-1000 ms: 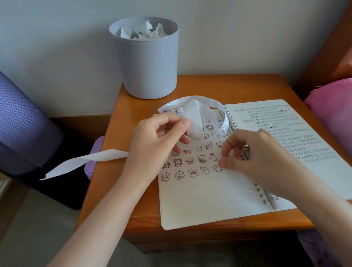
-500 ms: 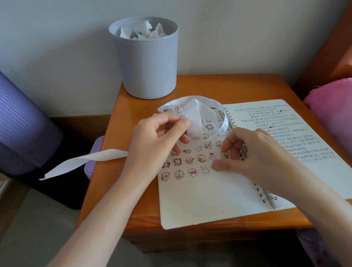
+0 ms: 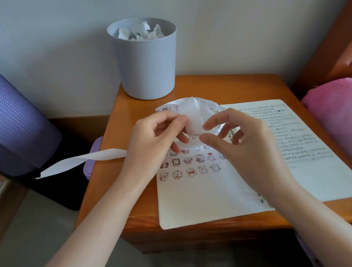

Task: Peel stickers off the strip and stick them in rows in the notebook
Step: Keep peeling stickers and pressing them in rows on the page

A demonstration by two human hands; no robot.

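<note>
We see the left hand (image 3: 156, 142) raised over the top of the open spiral notebook (image 3: 199, 200), its thumb and fingers pinching the white sticker strip (image 3: 192, 114). The strip loops up beyond the knuckles, and a few printed stickers show on the part behind the hand. Its long bare tail (image 3: 82, 161) runs out past the left wrist and hangs over the table edge.

The right hand (image 3: 244, 148) hovers just beside the left, over the notebook's ring binding. Its thumb and forefinger are parted, with their tips close to the strip, and the other fingers are loosely curled. It seems to hold nothing, though the fingertips are blurred and we cannot tell whether they touch the paper.

Below both hands, rows of small bear stickers (image 3: 190, 172) sit on the notebook's left page. The lowest row is shorter than the one above it. The page under the right forearm is filled with handwriting.

The notebook lies on a wooden table (image 3: 231, 88). Beyond the hands stands a grey bin (image 3: 146, 64) holding white paper scraps. A rolled purple mat (image 3: 1, 108) leans well to the left of the left hand, and a pink cushion (image 3: 342, 115) lies to the right of the right hand.
</note>
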